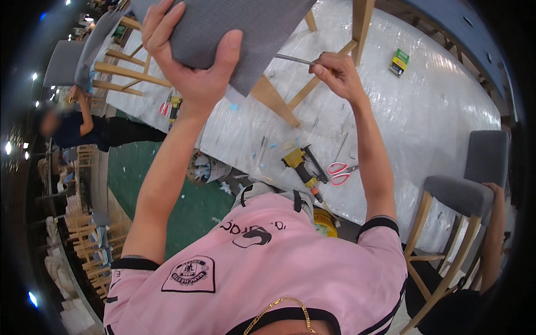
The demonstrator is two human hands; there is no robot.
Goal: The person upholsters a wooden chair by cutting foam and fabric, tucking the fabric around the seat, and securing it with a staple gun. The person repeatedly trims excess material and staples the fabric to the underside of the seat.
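A chair with grey fabric upholstery (pixel 245 33) and pale wooden legs is at the top of the view, on the table before me. My left hand (pixel 195 61) grips its padded part, thumb on the near side and fingers over the far left edge. To the right, my right hand (pixel 339 75) is closed round a thin metal rod-like tool (pixel 293 58); its handle is hidden in my fist. The rod points left and its tip goes out of sight at the edge of the grey fabric.
On the plastic-wrapped table (pixel 435 139) lie a yellow-black staple gun (pixel 304 167), red-handled scissors (pixel 339 173) and a small green-yellow box (pixel 399 61). A bucket of scraps (pixel 207 168) stands below. A co-worker (pixel 78 125) handles a chair at left; another's arm (pixel 492 234) holds a grey chair (pixel 460 195).
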